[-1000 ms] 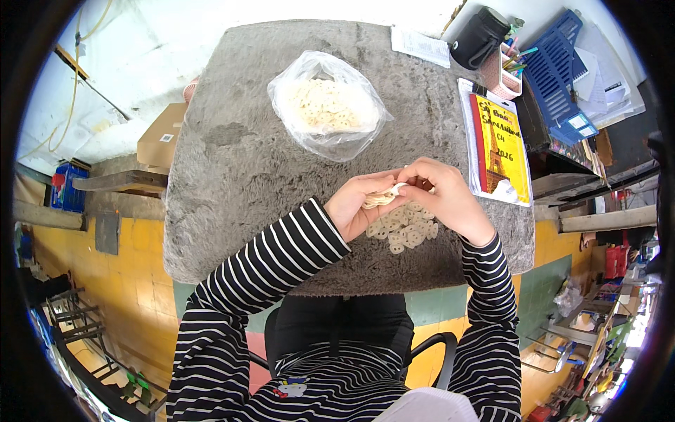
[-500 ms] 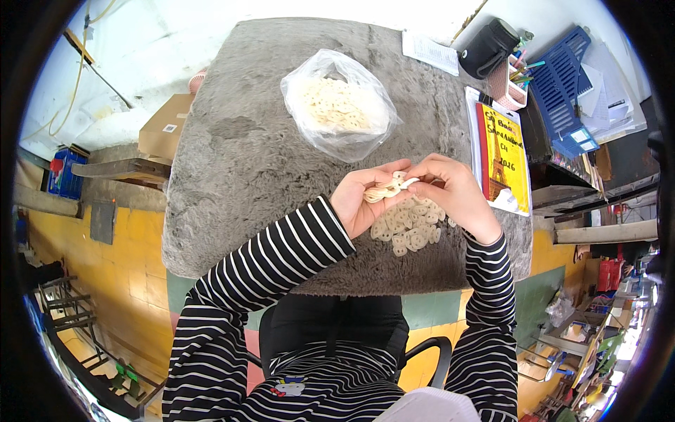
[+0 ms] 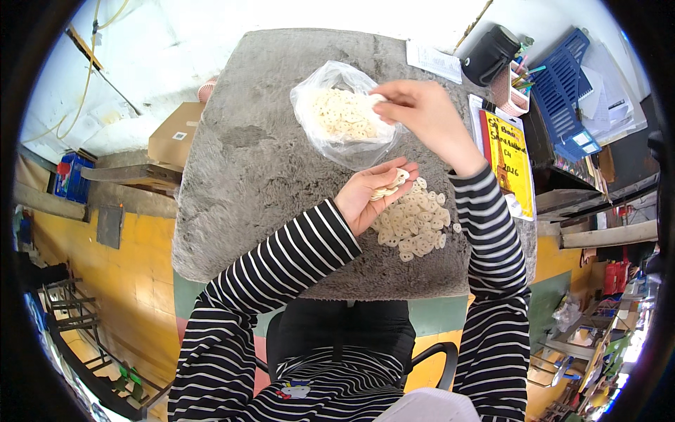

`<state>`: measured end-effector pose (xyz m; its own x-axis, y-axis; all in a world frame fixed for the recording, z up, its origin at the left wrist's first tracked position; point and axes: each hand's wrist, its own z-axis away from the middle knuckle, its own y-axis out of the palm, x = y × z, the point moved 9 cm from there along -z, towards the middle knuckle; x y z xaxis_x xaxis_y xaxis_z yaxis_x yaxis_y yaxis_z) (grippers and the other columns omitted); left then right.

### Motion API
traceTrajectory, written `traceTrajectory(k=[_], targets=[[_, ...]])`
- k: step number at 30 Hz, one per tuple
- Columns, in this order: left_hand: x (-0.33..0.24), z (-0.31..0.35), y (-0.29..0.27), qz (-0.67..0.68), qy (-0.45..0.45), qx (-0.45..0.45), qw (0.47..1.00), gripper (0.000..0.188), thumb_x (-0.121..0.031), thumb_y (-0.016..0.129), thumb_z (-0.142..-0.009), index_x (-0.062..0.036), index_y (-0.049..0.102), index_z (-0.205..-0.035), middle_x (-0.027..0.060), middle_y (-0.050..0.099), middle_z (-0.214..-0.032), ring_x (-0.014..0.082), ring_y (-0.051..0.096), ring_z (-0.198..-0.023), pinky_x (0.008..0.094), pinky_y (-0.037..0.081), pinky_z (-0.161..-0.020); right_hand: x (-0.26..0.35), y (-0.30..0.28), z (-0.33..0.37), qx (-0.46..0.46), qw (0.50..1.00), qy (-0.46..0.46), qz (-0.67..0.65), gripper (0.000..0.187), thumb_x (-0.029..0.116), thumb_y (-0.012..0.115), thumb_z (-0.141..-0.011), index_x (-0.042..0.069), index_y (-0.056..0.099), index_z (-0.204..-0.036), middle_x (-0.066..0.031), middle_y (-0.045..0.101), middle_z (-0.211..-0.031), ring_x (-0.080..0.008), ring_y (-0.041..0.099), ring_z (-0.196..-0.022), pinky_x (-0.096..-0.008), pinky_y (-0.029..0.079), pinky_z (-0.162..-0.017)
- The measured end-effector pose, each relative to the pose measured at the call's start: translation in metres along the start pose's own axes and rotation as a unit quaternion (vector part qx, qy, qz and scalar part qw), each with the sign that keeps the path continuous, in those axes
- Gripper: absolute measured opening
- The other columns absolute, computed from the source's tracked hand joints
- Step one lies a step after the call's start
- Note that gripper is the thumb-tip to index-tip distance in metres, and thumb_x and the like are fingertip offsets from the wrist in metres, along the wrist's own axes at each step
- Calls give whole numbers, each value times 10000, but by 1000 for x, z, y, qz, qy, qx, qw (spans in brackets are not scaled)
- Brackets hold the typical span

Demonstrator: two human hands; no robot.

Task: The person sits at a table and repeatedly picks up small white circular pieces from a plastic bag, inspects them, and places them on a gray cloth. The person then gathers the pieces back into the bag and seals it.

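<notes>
Several small flat cream pieces with holes (image 3: 389,188) lie in my left hand (image 3: 367,194), its fingers curled around them above the near middle of the table. Just beyond it, my right hand (image 3: 425,118) reaches over the right rim of a clear plastic bag (image 3: 326,152). Its thumb and forefinger are pinched together; something pale shows at the fingertips, too small to make out. Inside the open bag sits a heap of similar cream pieces (image 3: 342,114). A loose pile of these pieces (image 3: 420,224) spreads on the table beside my left hand, with a single piece (image 3: 457,228) apart at its right.
Grey plush cloth covers the table (image 3: 239,197). Along the right side lie a yellow-covered book (image 3: 508,162), a paper sheet (image 3: 433,60), a black cylindrical object (image 3: 490,55), a pink pen basket (image 3: 509,90) and a blue rack (image 3: 562,91). A cardboard box (image 3: 174,137) stands off the left edge.
My right hand has left my left hand and moved away from me to the bag's right rim. The left hand stays nearly in place, its pieces now more exposed.
</notes>
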<state>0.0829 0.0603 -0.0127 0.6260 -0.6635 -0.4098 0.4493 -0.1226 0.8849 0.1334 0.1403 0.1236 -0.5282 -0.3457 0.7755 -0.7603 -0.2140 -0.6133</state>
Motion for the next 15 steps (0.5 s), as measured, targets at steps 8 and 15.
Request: traceTrajectory(k=[8, 15], targets=[[3, 1, -7, -31, 2, -13, 999, 399, -70, 568, -993, 83, 473, -1348, 194, 585, -1304, 250, 578, -1231, 314, 484, -1079, 10, 7, 40, 53, 994, -19, 95, 329, 58, 673, -869, 3, 648, -1192, -108, 676, -1047, -168, 658, -805, -282, 532, -738], [16, 0, -2, -20, -26, 55, 998, 322, -203, 550, -1022, 13, 547, -1262, 93, 626, -1164, 174, 636, -1084, 332, 529, -1013, -12, 18, 99, 16, 997, 29, 74, 232, 20, 672, -823, -27, 660, -1050, -143, 610, -955, -273, 655, -800, -338, 524, -725]])
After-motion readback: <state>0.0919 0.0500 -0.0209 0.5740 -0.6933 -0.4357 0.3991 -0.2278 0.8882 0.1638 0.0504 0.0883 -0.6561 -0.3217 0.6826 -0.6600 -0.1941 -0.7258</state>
